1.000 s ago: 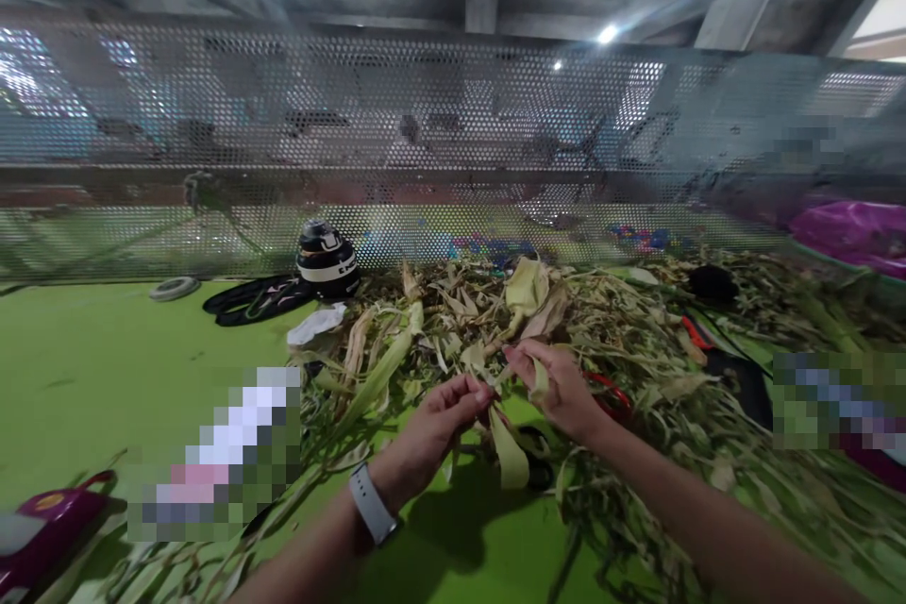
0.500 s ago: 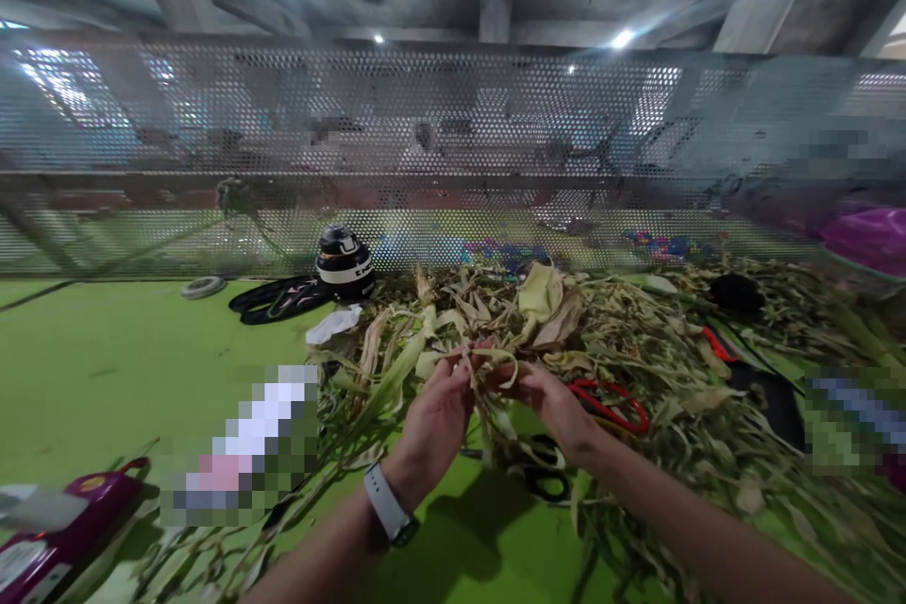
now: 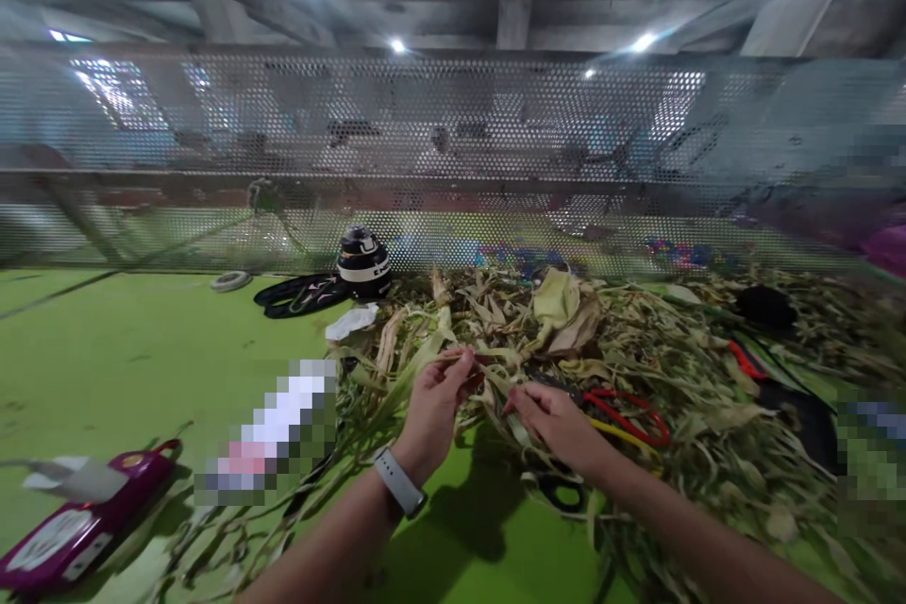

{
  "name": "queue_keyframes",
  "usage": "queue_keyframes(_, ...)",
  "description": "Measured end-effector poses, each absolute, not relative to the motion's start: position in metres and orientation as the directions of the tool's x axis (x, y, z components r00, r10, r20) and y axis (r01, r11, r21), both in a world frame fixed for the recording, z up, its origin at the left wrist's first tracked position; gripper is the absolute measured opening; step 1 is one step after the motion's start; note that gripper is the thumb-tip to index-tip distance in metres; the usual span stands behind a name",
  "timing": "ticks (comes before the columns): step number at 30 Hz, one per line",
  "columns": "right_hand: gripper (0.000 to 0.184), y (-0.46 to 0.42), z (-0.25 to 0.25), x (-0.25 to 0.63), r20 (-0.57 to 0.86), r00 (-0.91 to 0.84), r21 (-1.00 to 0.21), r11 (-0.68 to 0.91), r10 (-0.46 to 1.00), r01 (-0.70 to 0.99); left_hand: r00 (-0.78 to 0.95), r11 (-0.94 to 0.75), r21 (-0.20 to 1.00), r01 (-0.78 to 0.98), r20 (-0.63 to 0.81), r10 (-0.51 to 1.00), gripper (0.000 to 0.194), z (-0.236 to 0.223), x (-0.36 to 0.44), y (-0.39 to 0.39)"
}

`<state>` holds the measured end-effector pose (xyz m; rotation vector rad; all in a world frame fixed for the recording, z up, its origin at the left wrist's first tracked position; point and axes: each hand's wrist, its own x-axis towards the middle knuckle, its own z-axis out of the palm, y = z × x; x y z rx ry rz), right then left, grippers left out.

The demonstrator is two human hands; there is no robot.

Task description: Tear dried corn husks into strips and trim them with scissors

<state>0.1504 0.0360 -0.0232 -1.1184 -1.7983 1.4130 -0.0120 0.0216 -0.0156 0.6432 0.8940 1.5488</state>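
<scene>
My left hand (image 3: 431, 415), with a pale watch band (image 3: 399, 482) at the wrist, pinches pale strips of dried corn husk (image 3: 502, 357) between thumb and fingers. Just right of it, my right hand (image 3: 556, 420) is closed with its fingertips on the same bundle of strips, whose ends hang down between the hands. Red-handled scissors (image 3: 657, 429) lie beside my right hand, and a yellow handle (image 3: 623, 434) shows under them. Below the right hand, a black scissor handle (image 3: 568, 496) is partly covered by husk.
A heap of husks (image 3: 672, 377) spreads over the green surface (image 3: 162, 340). At the back stand a black bottle (image 3: 363, 266) and a perforated metal panel (image 3: 453, 151). A white tissue (image 3: 352, 322) lies left of the heap, and a magenta device (image 3: 92, 514) sits front left.
The view has swung left, so things sit further right. My hands came together on the husk strips, then the right hand drew slightly away from the left. The wide hanging strip no longer shows.
</scene>
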Motion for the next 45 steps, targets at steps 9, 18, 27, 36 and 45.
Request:
queue_keyframes(9,0.033,0.033,-0.02,0.155,0.405,-0.53,-0.568,0.66,0.745,0.492,-0.209,-0.04,0.842,-0.539,-0.088,0.974,0.022,-0.014,-0.012,0.023)
queue_keyframes(18,0.022,0.022,0.007,0.164,0.599,-0.658,-0.036,0.837,0.455,0.546,-0.042,0.038,0.912,-0.407,-0.06,0.997,0.021,-0.007,-0.008,0.014)
queue_keyframes(27,0.021,0.045,0.014,0.173,0.486,-0.316,-0.727,0.577,0.815,0.371,0.048,0.103,0.917,-0.386,-0.091,0.995,0.014,-0.007,-0.005,0.006)
queue_keyframes(36,0.026,0.046,0.003,0.166,0.277,-0.28,-0.891,0.355,0.919,0.283,0.219,0.187,0.86,-0.475,-0.09,0.971,0.012,-0.012,-0.007,0.005)
queue_keyframes(45,0.021,0.044,-0.009,0.163,0.324,-0.267,-0.855,0.402,0.907,0.327,0.148,0.199,0.887,-0.418,-0.15,0.978,0.022,-0.015,-0.007,0.008)
